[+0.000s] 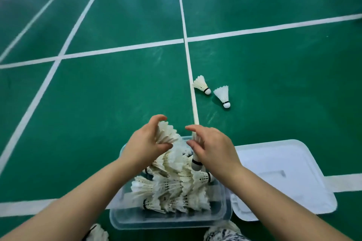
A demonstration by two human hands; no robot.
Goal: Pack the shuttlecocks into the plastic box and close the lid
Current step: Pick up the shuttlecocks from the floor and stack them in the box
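A clear plastic box [170, 219] stands on the green floor at bottom centre, holding several white feather shuttlecocks [176, 188]. Over its far end my left hand [145, 143] grips a shuttlecock [166, 133] by its feathers, fingers curled round it. My right hand [213, 148] hovers beside it and holds another shuttlecock [196, 162] with its cork pointing down. The box's white lid [280, 178] lies flat on the floor right of the box. Two loose shuttlecocks [202, 85] [223, 96] lie on the floor beyond the box, to the right of a white court line.
White court lines [125, 47] cross the green floor. At the bottom edge, a shuttlecock [98, 233] lies left of the box's near side, and patterned cloth [225, 233] shows to the right.
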